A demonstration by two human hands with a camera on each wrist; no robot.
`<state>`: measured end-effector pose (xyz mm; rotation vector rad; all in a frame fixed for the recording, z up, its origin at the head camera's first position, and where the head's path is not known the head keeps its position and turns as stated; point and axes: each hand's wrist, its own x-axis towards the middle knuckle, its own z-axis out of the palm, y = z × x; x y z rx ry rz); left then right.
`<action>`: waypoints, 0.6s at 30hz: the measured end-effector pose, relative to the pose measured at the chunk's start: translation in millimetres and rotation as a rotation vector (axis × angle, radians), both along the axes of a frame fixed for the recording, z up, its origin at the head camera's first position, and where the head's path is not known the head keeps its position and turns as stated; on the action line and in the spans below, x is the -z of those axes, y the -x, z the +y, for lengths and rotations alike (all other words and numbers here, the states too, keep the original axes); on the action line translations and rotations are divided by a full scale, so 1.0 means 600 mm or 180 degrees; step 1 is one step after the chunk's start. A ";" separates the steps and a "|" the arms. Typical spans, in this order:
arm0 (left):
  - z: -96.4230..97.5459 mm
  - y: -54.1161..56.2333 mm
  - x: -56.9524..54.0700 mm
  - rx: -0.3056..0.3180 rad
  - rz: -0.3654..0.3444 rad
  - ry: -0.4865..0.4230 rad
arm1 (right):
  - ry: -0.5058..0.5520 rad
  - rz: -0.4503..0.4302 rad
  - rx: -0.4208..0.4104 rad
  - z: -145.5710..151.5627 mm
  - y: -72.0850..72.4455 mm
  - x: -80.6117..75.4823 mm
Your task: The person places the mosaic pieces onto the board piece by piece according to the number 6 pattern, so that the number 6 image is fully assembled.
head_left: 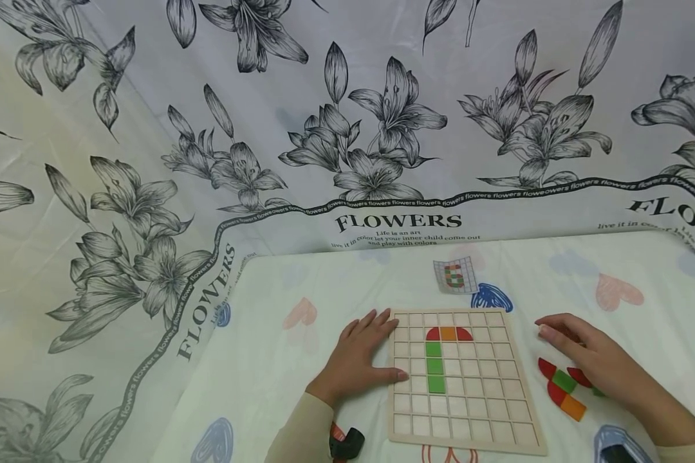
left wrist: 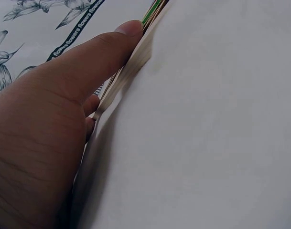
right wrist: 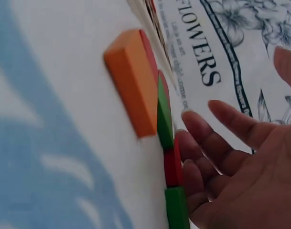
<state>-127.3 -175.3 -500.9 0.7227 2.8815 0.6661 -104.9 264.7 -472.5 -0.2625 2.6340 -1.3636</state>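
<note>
A wooden grid board [head_left: 481, 386] lies flat on the table. In its cells sit a column of green squares [head_left: 435, 366], with an orange square [head_left: 448, 333] between two red rounded pieces [head_left: 465, 334] above. My left hand [head_left: 359, 360] rests on the board's left edge, fingers spread, thumb on the rim; the left wrist view shows the thumb [left wrist: 102, 57] along that edge. My right hand [head_left: 605, 363] hovers right of the board, fingers loosely bent, nothing visible in its grasp. Near it lie loose red, green and orange blocks [head_left: 573, 408]; the right wrist view shows an orange block [right wrist: 128, 86] and green block [right wrist: 176, 207] beside the fingers.
A small card [head_left: 455, 275] with a coloured grid pattern lies behind the board. The table is covered by a pale cloth [head_left: 301, 283] with hearts. A flower-printed sheet [head_left: 382, 141] hangs behind. Black wrist gear [head_left: 347, 442] shows below my left hand.
</note>
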 end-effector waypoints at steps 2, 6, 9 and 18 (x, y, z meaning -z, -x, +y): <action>0.000 0.000 0.000 -0.0002 -0.0005 0.0003 | -0.0159 -0.0106 0.0060 0.004 0.003 0.002; 0.000 0.000 0.001 -0.0019 -0.0018 -0.0002 | -0.0266 -0.0237 0.0020 0.009 0.006 0.008; 0.001 -0.001 0.001 -0.0024 -0.0015 0.0002 | -0.0350 -0.0116 -0.0037 0.013 0.005 0.016; 0.001 0.000 -0.002 -0.0020 -0.0030 0.0018 | -0.0677 0.0371 -0.0256 0.014 0.004 0.027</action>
